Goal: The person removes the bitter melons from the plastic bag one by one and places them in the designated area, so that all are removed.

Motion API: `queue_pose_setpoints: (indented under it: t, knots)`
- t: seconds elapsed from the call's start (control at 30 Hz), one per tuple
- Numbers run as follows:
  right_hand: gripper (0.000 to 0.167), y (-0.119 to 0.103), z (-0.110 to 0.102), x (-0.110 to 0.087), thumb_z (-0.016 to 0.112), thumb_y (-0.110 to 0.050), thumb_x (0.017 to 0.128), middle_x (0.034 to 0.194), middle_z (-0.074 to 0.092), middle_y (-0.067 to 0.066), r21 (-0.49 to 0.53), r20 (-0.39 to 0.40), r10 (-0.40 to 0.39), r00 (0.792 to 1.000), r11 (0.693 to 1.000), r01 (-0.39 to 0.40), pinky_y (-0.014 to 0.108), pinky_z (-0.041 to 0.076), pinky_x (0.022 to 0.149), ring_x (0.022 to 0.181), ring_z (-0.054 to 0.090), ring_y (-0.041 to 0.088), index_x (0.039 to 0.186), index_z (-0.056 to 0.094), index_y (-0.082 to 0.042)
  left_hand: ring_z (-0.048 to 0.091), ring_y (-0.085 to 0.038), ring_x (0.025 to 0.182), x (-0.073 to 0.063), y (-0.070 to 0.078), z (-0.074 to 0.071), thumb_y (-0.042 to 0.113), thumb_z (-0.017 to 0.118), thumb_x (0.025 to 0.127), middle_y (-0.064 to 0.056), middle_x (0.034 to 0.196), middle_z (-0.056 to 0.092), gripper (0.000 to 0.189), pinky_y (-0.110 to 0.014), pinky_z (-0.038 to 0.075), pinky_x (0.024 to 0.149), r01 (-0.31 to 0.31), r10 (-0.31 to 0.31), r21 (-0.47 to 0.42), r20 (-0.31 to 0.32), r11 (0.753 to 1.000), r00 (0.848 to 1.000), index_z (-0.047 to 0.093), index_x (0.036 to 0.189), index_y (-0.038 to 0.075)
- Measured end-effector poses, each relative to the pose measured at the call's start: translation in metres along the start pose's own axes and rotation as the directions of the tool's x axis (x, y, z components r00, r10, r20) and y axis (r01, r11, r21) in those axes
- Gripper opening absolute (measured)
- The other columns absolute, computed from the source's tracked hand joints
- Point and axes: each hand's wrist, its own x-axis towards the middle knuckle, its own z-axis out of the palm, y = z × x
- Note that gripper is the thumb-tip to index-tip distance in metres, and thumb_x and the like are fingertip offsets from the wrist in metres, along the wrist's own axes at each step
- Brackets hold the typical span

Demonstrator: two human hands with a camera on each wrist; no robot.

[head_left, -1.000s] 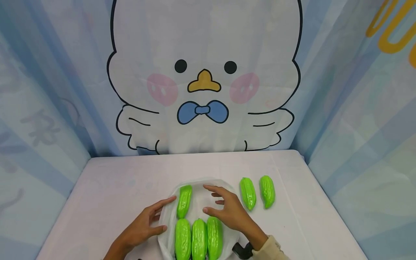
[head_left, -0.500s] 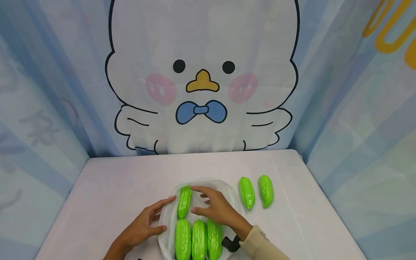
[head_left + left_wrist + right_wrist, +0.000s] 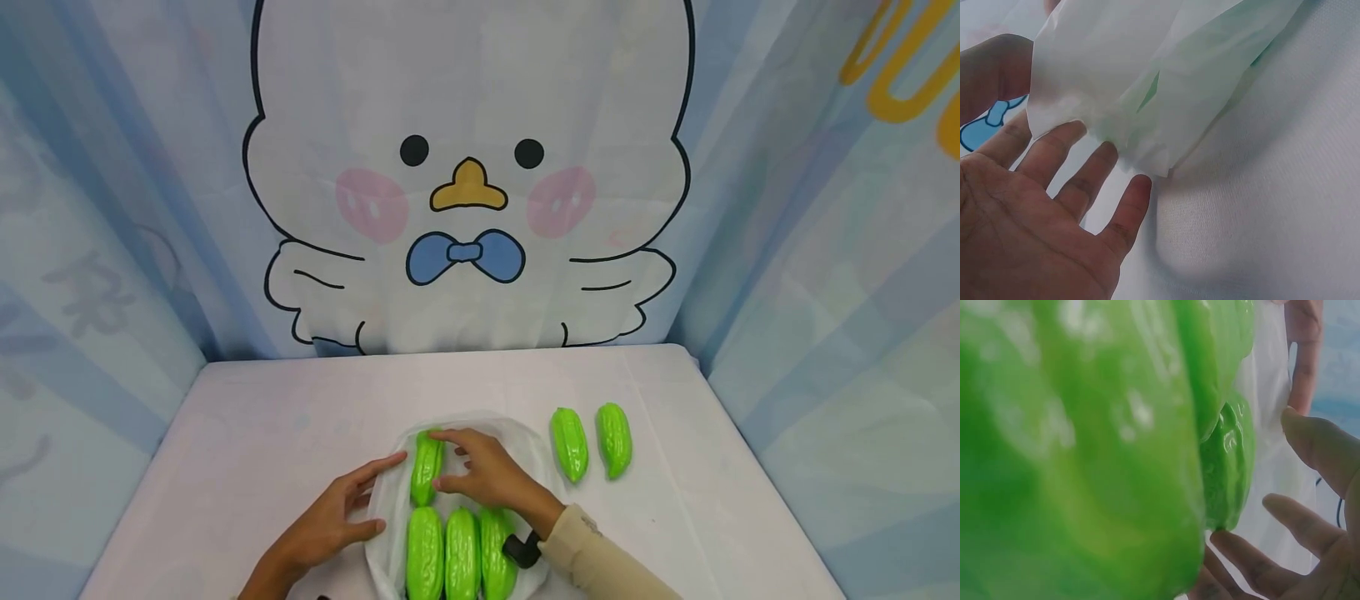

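A glossy green bitter melon (image 3: 423,479) lies at the upper left inside a white plastic bag (image 3: 386,542), above a row of three more, the middle bitter melon (image 3: 462,554) among them. My right hand (image 3: 487,471) reaches over the bag. Its index fingertip meets the upper melon's far end and its thumb tip is by the right side; the fingers (image 3: 1304,525) spread around a melon in the right wrist view, without a visible firm grip. Against the bag's left side rests my left hand (image 3: 326,521), its fingers extended along the plastic (image 3: 1104,75) in the left wrist view.
Two more bitter melons lie to the right of the bag, a nearer melon (image 3: 570,446) and a farther one (image 3: 615,442). A black camera mount (image 3: 522,550) sits at my right wrist, over the row. A printed curtain (image 3: 465,308) stands behind the white table (image 3: 300,408).
My right hand has moved left across the bag to the upper bitter melon, its fingertips coming to it. The left hand has stayed at the bag's side.
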Motion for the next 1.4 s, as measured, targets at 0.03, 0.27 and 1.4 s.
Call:
queue_pose_setpoints:
  t: [0.03, 0.27, 1.4]
  knots:
    - [0.067, -0.001, 0.0, 0.0, 0.084, -0.03, 0.094, 0.156, 0.057, 0.01, -0.011, -0.002, 0.0, 1.0, 1.0, 0.0, 0.042, 0.062, 0.097, 0.128, 0.066, 0.037, 0.154, 0.057, -0.021, 0.029, -0.054, 0.156, 0.0, 0.0, 0.0, 0.012, 0.068, 0.103, -0.018, 0.178, 0.016, 0.077, -0.019, 0.051, 0.104, -0.002, 0.002, -0.002, 0.001, 1.0, 1.0, 0.029, 0.169, 0.015]
    - [0.068, -0.004, 0.001, 0.004, 0.085, -0.034, 0.091, 0.149, 0.062, 0.01, -0.093, -0.02, 0.011, 1.0, 0.996, -0.013, 0.037, 0.059, 0.095, 0.121, 0.068, 0.032, 0.152, 0.059, -0.018, 0.031, -0.055, 0.155, -0.001, 0.002, 0.001, 0.011, 0.068, 0.102, -0.018, 0.177, 0.017, 0.078, -0.022, 0.054, 0.103, -0.01, 0.01, -0.01, 0.011, 1.0, 1.0, 0.029, 0.169, 0.015]
    - [0.064, -0.008, 0.006, 0.003, 0.09, -0.018, 0.086, 0.135, 0.065, 0.007, -0.097, -0.047, 0.056, 0.997, 0.993, -0.061, 0.023, 0.056, 0.082, 0.107, 0.068, 0.022, 0.145, 0.065, -0.022, 0.036, -0.057, 0.151, -0.001, -0.001, 0.002, 0.009, 0.069, 0.101, -0.02, 0.177, 0.018, 0.08, -0.029, 0.059, 0.099, -0.02, 0.02, -0.027, -0.005, 0.999, 1.0, 0.028, 0.169, 0.009]
